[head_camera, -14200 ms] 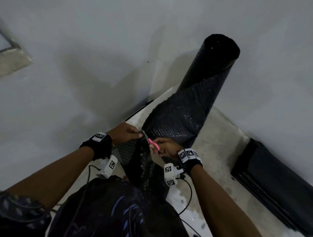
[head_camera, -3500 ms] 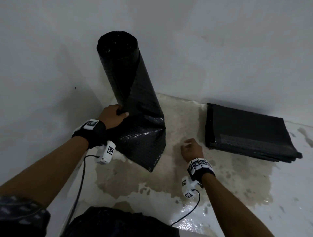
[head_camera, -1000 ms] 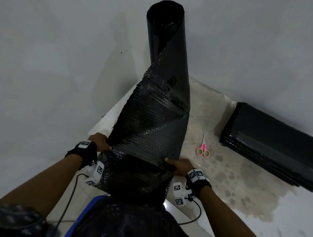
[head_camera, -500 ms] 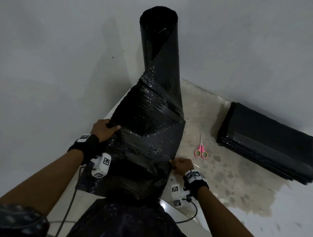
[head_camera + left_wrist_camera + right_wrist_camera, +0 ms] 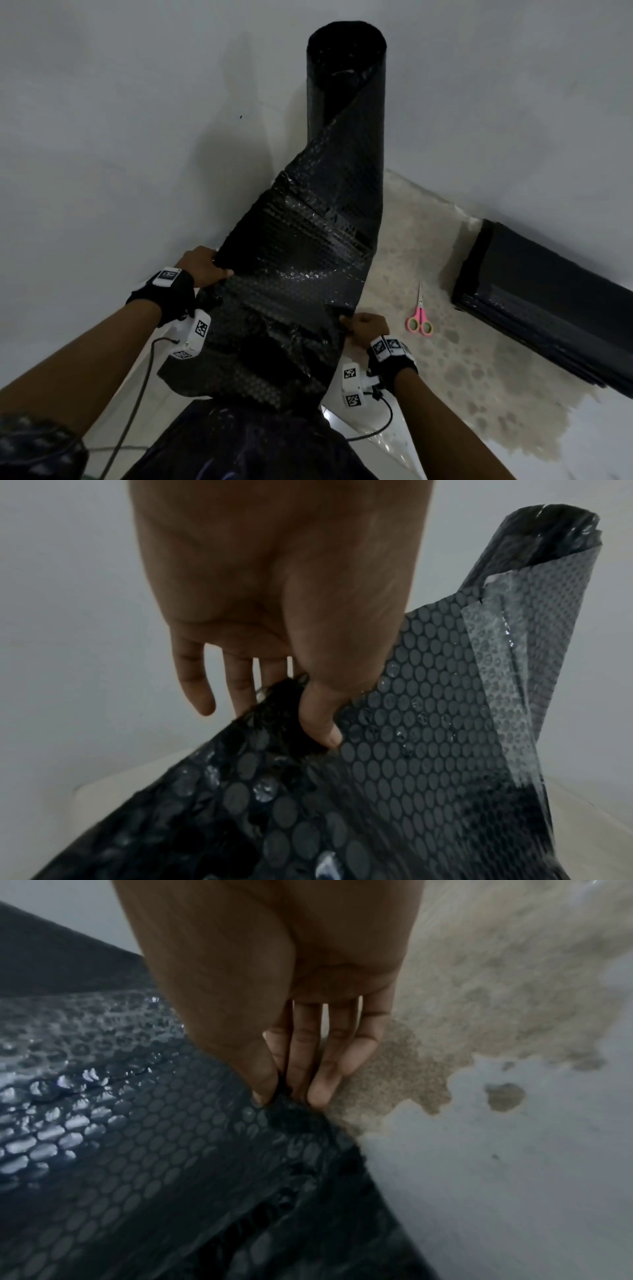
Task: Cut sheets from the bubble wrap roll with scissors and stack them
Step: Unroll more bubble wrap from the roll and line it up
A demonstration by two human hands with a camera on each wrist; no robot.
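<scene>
A tall black bubble wrap roll (image 5: pixel 346 96) stands upright in the room's corner, and its loose sheet (image 5: pixel 291 291) runs down toward my lap. My left hand (image 5: pixel 202 263) pinches the sheet's left edge (image 5: pixel 394 750), thumb on top (image 5: pixel 318 718). At the right edge of the sheet (image 5: pixel 171 1150), my right hand (image 5: pixel 364 327) pinches it between thumb and fingers (image 5: pixel 298 1069). Pink-handled scissors (image 5: pixel 419 317) lie shut on the floor, right of my right hand. A stack of cut black sheets (image 5: pixel 548 301) lies against the right wall.
Grey walls meet behind the roll. The floor (image 5: pixel 462 370) has a large worn sandy patch around the scissors and the stack. Cables trail from both wrist cameras across my lap.
Both hands keep hold of the sheet's edges; over the last second the left hand moved up along the left edge. 3.5 s ago the right hand rested on the floor.
</scene>
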